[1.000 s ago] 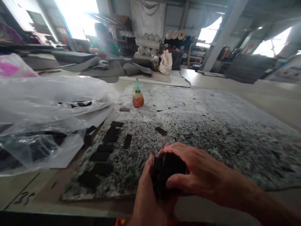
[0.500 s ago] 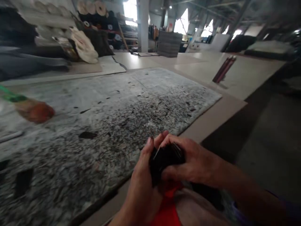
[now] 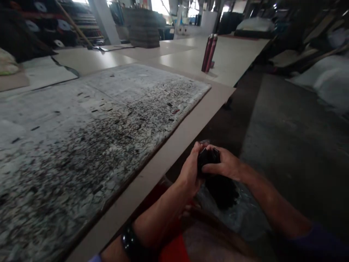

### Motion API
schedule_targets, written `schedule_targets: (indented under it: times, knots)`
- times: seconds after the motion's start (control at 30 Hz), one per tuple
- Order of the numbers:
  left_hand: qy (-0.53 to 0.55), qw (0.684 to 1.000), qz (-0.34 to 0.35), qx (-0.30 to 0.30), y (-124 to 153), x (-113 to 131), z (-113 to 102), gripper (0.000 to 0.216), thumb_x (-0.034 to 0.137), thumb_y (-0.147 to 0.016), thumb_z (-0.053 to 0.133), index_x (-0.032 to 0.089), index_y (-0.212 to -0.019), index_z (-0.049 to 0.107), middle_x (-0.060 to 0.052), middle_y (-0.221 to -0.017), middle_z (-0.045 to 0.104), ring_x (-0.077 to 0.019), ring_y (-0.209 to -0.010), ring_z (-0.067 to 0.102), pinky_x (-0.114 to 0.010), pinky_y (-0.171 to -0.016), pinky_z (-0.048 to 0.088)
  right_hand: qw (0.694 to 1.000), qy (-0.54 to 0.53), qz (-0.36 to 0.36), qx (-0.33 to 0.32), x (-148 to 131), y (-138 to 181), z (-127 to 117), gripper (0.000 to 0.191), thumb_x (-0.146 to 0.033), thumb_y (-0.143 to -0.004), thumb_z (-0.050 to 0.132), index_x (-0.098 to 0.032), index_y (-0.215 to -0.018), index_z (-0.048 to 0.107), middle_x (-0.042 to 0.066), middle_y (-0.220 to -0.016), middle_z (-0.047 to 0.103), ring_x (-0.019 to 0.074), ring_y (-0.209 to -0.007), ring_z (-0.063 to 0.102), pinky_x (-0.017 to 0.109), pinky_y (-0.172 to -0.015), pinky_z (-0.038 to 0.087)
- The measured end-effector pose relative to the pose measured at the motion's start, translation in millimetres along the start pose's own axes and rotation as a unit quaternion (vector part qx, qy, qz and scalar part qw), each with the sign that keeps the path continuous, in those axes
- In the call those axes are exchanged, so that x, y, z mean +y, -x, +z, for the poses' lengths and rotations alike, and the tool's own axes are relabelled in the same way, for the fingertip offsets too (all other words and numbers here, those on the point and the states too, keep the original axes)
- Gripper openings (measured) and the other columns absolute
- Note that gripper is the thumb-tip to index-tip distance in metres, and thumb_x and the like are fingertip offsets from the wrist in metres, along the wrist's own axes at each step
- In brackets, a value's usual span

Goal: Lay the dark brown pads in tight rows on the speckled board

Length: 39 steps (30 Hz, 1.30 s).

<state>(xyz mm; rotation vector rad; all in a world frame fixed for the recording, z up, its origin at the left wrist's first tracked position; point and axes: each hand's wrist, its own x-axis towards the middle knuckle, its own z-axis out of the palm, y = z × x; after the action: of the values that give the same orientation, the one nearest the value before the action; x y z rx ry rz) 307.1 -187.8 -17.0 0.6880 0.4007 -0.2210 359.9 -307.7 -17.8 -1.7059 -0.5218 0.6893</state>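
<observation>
My left hand (image 3: 191,167) and my right hand (image 3: 227,163) are closed together round a handful of small black pieces (image 3: 207,158); what the pieces are made of is too dark to tell. Just below my hands, past the table edge, a clear plastic bag (image 3: 245,214) lies spread with a dark heap of black bits (image 3: 223,191) in it. Left of my hands is the worktop board (image 3: 114,83), strewn with fine dark scraps (image 3: 103,145). My fingertips at the far side of the handful are partly hidden.
A dark red thermos flask (image 3: 209,52) stands upright on the far table (image 3: 231,54). Behind it is a grey stack of sheets (image 3: 141,27). Fabric rolls (image 3: 32,27) fill the back left. Large white plastic-wrapped bundles (image 3: 334,82) lie on the right, beyond the floor aisle (image 3: 289,145).
My hands have moved right with the black pieces, from over the board's edge to above the plastic bag. The view has turned right, and the orange-tipped tool at left is out of sight.
</observation>
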Motion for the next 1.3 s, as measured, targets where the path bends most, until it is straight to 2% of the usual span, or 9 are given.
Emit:
schedule_targets:
  times: [0.17, 0.37, 0.6, 0.73, 0.83, 0.93, 1.1, 1.2, 1.3]
  knots:
    - [-0.021, 0.999, -0.046, -0.020, -34, -22, -8, 0.038, 0.047, -0.085, 0.046, 0.017, -0.103, 0.062, -0.005, -0.090, 0.067, -0.0177, -0.081, 0.063, -0.025, -0.068, 0.049, 0.999, -0.010, 0.018, 0.049, 34, 4, -12, 0.034, -0.025, -0.061, 0.076, -0.018, -0.085, 0.054, -0.002, -0.082, 0.056, 0.0144, -0.073, 0.054, 0.026, -0.064, 0.044]
    - [-0.067, 0.992, -0.107, -0.010, -62, -30, -31, 0.042, 0.050, -0.086, 0.042, 0.014, -0.101, 0.058, -0.005, -0.083, 0.064, -0.0146, -0.065, 0.060, -0.031, -0.061, 0.049, 0.995, -0.081, 0.046, 0.027, 65, -16, -10, 0.042, -0.032, -0.057, 0.075, -0.018, -0.088, 0.052, 0.000, -0.084, 0.057, 0.0175, -0.076, 0.056, 0.026, -0.059, 0.047]
    - [-0.084, 0.988, -0.127, 0.012, -74, -32, -30, 0.049, 0.057, -0.085, 0.038, 0.014, -0.096, 0.058, -0.004, -0.079, 0.061, -0.0132, -0.062, 0.057, -0.029, -0.057, 0.047, 0.991, -0.106, 0.075, 0.013, 82, -21, -24, 0.051, -0.032, -0.058, 0.076, -0.017, -0.103, 0.055, -0.002, -0.077, 0.059, 0.0136, -0.064, 0.056, 0.024, -0.056, 0.048]
    - [-0.099, 0.983, -0.149, 0.037, -76, -39, -33, 0.048, 0.057, -0.085, 0.038, 0.015, -0.099, 0.056, -0.004, -0.083, 0.059, -0.0134, -0.064, 0.056, -0.030, -0.057, 0.047, 0.990, -0.080, 0.112, 0.040, 118, -11, -46, 0.042, -0.034, -0.064, 0.075, -0.014, -0.096, 0.058, -0.004, -0.063, 0.054, 0.0074, -0.047, 0.045, 0.018, -0.041, 0.036]
    - [-0.115, 0.978, -0.158, 0.077, -77, -45, -42, 0.043, 0.053, -0.085, 0.043, 0.015, -0.101, 0.055, -0.004, -0.087, 0.057, -0.0144, -0.069, 0.055, -0.033, -0.062, 0.048, 0.983, -0.047, 0.164, 0.065, 157, 0, -64, 0.028, -0.030, -0.076, 0.068, -0.012, -0.095, 0.057, -0.004, -0.064, 0.053, 0.0057, -0.045, 0.044, 0.016, -0.039, 0.035]
    - [-0.128, 0.972, -0.159, 0.116, -77, -49, -54, 0.037, 0.047, -0.085, 0.047, 0.015, -0.102, 0.054, -0.005, -0.093, 0.057, -0.0153, -0.074, 0.056, -0.034, -0.065, 0.048, 0.968, -0.004, 0.229, 0.098, 194, 12, -82, 0.015, -0.026, -0.088, 0.058, -0.012, -0.093, 0.055, -0.004, -0.068, 0.053, 0.0051, -0.046, 0.045, 0.016, -0.039, 0.037]
    - [-0.133, 0.971, -0.151, 0.131, -74, -53, -73, 0.031, 0.041, -0.087, 0.047, 0.014, -0.099, 0.056, -0.005, -0.095, 0.059, -0.0159, -0.079, 0.058, -0.033, -0.068, 0.049, 0.925, 0.053, 0.339, 0.163, 237, 23, -107, 0.016, -0.027, -0.091, 0.055, -0.012, -0.097, 0.056, 0.000, -0.081, 0.057, 0.0088, -0.058, 0.054, 0.021, -0.050, 0.048]
    - [-0.141, 0.972, -0.143, 0.124, -73, -55, -80, 0.029, 0.039, -0.088, 0.048, 0.014, -0.098, 0.056, -0.005, -0.095, 0.060, -0.0156, -0.079, 0.058, -0.033, -0.069, 0.050, 0.895, 0.069, 0.389, 0.204, 249, 30, -113, 0.019, -0.027, -0.091, 0.055, -0.013, -0.102, 0.056, 0.003, -0.090, 0.058, 0.0121, -0.068, 0.058, 0.026, -0.058, 0.052]
    - [-0.150, 0.974, -0.131, 0.109, -69, -55, -82, 0.026, 0.036, -0.088, 0.048, 0.013, -0.097, 0.056, -0.005, -0.094, 0.060, -0.0155, -0.079, 0.058, -0.033, -0.070, 0.049, 0.875, 0.085, 0.410, 0.243, 244, 37, -114, 0.019, -0.026, -0.091, 0.055, -0.013, -0.104, 0.055, 0.003, -0.092, 0.059, 0.0129, -0.071, 0.059, 0.027, -0.060, 0.052]
